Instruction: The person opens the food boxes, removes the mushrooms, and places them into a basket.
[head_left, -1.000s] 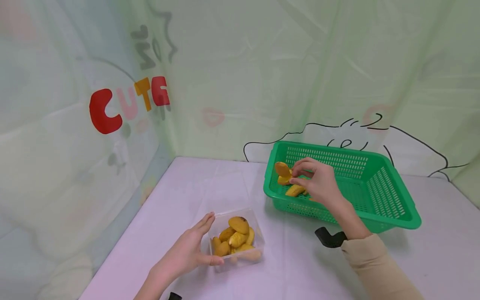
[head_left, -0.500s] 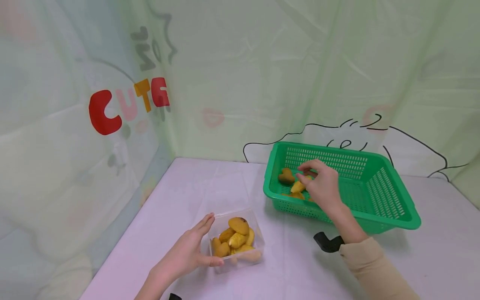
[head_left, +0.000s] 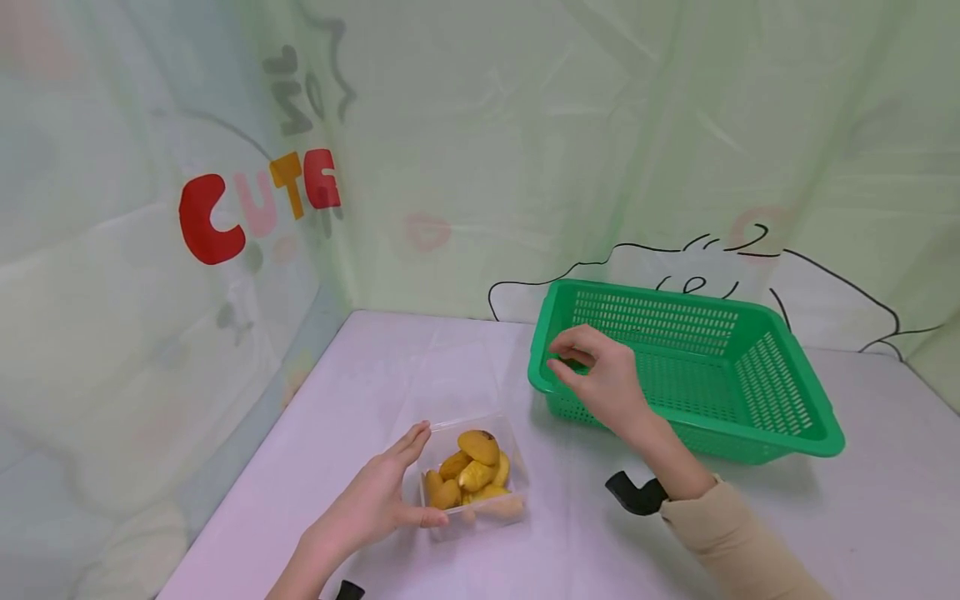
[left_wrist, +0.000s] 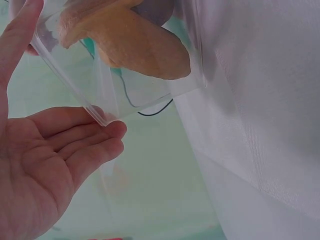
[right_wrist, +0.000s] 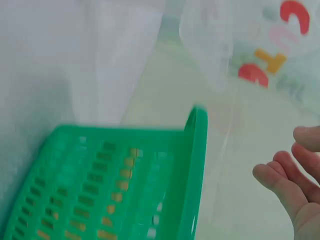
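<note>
A clear plastic box (head_left: 511, 448) stands on the table, holding several plump yellow pieces (head_left: 477, 477), some dark-marked. My left hand (head_left: 378, 497) grips it from the left, thumb at the near side and fingers at the far corner. In the left wrist view, fingertips touch the corner of the box (left_wrist: 106, 102), close to an orange-brown lumpy piece (left_wrist: 142, 45). My right hand (head_left: 603, 372) hovers over the left end of the green basket (head_left: 821, 392), thumb and fingers parted around nothing. It hides most of the basket's pieces; their yellow shows through the slots in the right wrist view.
The white table (head_left: 420, 367) ends against a pale printed curtain (head_left: 465, 150) at the back and left, with red and orange letters on it. A black curved piece (head_left: 637, 496) sits at the right forearm by the beige sleeve (head_left: 720, 533).
My right hand has let go of a yellow piece inside the basket, then shifted left and nearer the basket's left rim. My left hand and the box stay put.
</note>
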